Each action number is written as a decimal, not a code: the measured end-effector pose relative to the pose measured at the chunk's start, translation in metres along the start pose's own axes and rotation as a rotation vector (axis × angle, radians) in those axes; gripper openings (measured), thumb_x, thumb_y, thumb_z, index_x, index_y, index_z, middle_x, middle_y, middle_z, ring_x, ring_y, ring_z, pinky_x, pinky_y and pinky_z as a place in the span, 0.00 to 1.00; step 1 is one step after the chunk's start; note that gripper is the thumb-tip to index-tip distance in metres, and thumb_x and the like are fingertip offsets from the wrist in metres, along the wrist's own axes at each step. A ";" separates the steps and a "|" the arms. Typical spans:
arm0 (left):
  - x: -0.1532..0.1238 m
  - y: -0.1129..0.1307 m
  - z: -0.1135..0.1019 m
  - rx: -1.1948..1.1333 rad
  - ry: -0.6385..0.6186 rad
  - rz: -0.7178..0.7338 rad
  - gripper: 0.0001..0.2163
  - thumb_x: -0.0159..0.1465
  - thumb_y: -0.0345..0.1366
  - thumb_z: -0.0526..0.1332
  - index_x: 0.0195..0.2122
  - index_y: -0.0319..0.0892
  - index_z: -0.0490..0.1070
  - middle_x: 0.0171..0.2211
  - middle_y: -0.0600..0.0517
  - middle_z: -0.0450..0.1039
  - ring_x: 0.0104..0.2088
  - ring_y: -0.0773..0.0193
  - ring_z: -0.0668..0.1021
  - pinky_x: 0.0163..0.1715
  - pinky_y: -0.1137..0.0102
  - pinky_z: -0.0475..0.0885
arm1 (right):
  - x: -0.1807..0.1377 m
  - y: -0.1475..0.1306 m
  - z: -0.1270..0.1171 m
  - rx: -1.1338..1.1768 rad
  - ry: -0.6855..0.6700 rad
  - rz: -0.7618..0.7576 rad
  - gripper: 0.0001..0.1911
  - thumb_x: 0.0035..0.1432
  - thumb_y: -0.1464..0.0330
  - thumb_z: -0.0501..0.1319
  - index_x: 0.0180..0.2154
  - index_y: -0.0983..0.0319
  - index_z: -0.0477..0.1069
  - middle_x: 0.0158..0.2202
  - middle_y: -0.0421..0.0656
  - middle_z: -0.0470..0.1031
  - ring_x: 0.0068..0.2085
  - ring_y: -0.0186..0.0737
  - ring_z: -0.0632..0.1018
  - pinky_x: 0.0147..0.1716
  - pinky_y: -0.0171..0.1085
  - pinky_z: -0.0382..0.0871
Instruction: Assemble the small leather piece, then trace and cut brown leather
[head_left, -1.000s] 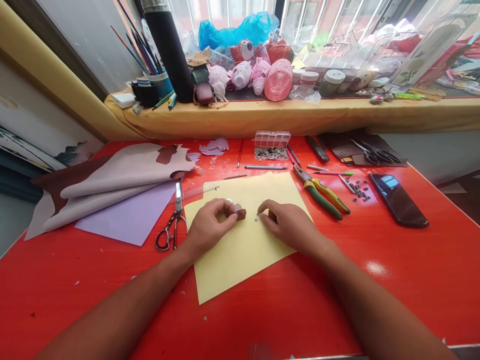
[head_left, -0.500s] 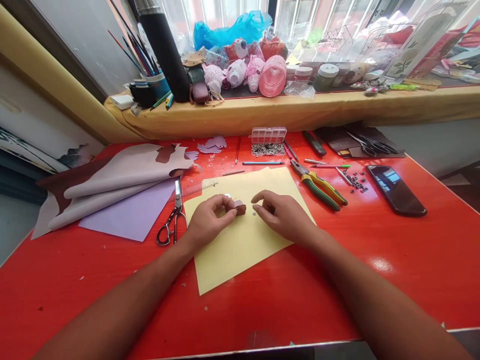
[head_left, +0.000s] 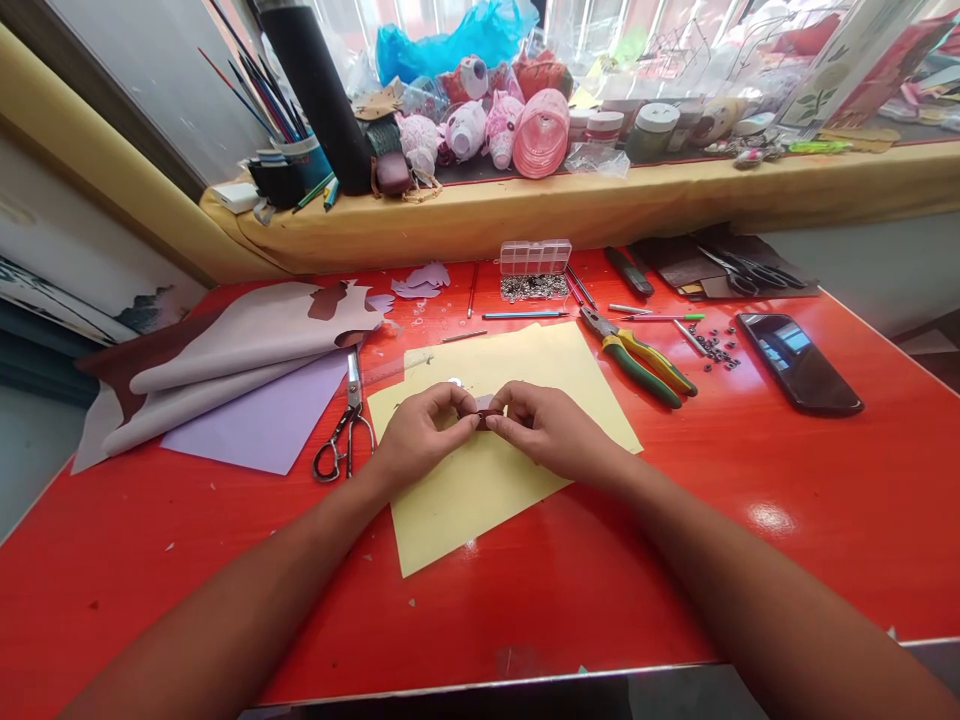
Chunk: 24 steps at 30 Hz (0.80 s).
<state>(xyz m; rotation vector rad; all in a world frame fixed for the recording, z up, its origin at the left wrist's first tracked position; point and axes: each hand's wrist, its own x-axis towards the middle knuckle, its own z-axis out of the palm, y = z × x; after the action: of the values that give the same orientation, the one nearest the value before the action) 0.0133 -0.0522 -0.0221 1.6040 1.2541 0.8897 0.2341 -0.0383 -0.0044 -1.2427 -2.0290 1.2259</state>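
Over the yellow sheet [head_left: 480, 500], a small dark brown piece of leather [head_left: 490, 422] with a pale greyish side is pinched between both hands. My left hand [head_left: 427, 430] grips its left end with thumb and index finger. At its right end, the thumb and fingers of my right hand [head_left: 546, 428] are closed on it. The fingertips cover most of the piece, and a tiny dark spot shows at its middle. Just beyond my left hand lies a small white round thing [head_left: 454, 382]. Green-and-yellow pliers [head_left: 637, 358] rest to the right of the paper.
Scissors [head_left: 350, 415] lie left of the paper, beside a lilac sheet [head_left: 255, 425] and folded leather [head_left: 240, 360]. Behind stands an open clear box of metal fittings [head_left: 534, 286]. Small dark fittings [head_left: 720, 350] and a phone [head_left: 799, 364] are at right. Bottles and figures line the sill.
My right hand has moved left and closed on the brown leather piece's right end. The small metal ring seen on the paper between the hands is now out of sight. The view has shifted slightly.
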 end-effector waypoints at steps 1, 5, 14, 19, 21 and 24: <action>0.000 0.000 0.000 -0.001 -0.004 -0.006 0.05 0.64 0.38 0.66 0.36 0.44 0.74 0.35 0.53 0.76 0.38 0.62 0.77 0.41 0.67 0.71 | 0.000 0.000 0.001 0.024 -0.007 0.012 0.08 0.68 0.61 0.63 0.40 0.59 0.75 0.22 0.33 0.65 0.25 0.34 0.66 0.27 0.35 0.55; 0.000 0.001 0.001 -0.005 -0.014 -0.023 0.05 0.64 0.38 0.66 0.36 0.44 0.74 0.35 0.54 0.76 0.38 0.63 0.77 0.41 0.67 0.71 | 0.000 -0.001 0.002 0.090 -0.027 0.042 0.10 0.68 0.59 0.62 0.40 0.59 0.74 0.21 0.33 0.65 0.24 0.35 0.67 0.26 0.35 0.55; 0.001 0.005 0.004 0.015 -0.028 -0.029 0.05 0.64 0.39 0.67 0.37 0.45 0.76 0.36 0.54 0.78 0.39 0.62 0.78 0.43 0.66 0.72 | 0.001 -0.004 0.002 0.064 0.002 0.066 0.07 0.67 0.64 0.62 0.36 0.59 0.73 0.22 0.34 0.68 0.23 0.34 0.68 0.26 0.35 0.55; 0.001 0.005 0.003 0.000 -0.041 -0.017 0.06 0.65 0.40 0.68 0.39 0.45 0.76 0.37 0.52 0.79 0.40 0.61 0.80 0.44 0.66 0.74 | 0.001 -0.006 0.001 0.074 0.006 0.078 0.06 0.65 0.65 0.62 0.35 0.59 0.72 0.21 0.34 0.68 0.23 0.34 0.68 0.25 0.35 0.55; 0.001 0.004 0.002 -0.034 -0.048 -0.009 0.06 0.65 0.40 0.68 0.40 0.44 0.76 0.38 0.52 0.79 0.41 0.60 0.81 0.45 0.66 0.76 | 0.001 -0.006 0.001 0.080 0.004 0.083 0.06 0.65 0.65 0.61 0.35 0.59 0.72 0.21 0.34 0.68 0.22 0.34 0.68 0.25 0.35 0.55; 0.001 0.001 0.001 -0.099 -0.055 -0.015 0.07 0.66 0.40 0.67 0.41 0.44 0.75 0.39 0.50 0.80 0.42 0.59 0.82 0.47 0.65 0.77 | 0.001 -0.005 0.001 0.100 0.004 0.092 0.07 0.64 0.64 0.61 0.35 0.59 0.72 0.21 0.34 0.68 0.22 0.35 0.68 0.24 0.35 0.56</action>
<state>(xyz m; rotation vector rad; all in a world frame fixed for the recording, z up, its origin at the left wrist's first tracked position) 0.0151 -0.0518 -0.0214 1.5285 1.1649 0.8793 0.2300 -0.0390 -0.0005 -1.3021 -1.9009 1.3493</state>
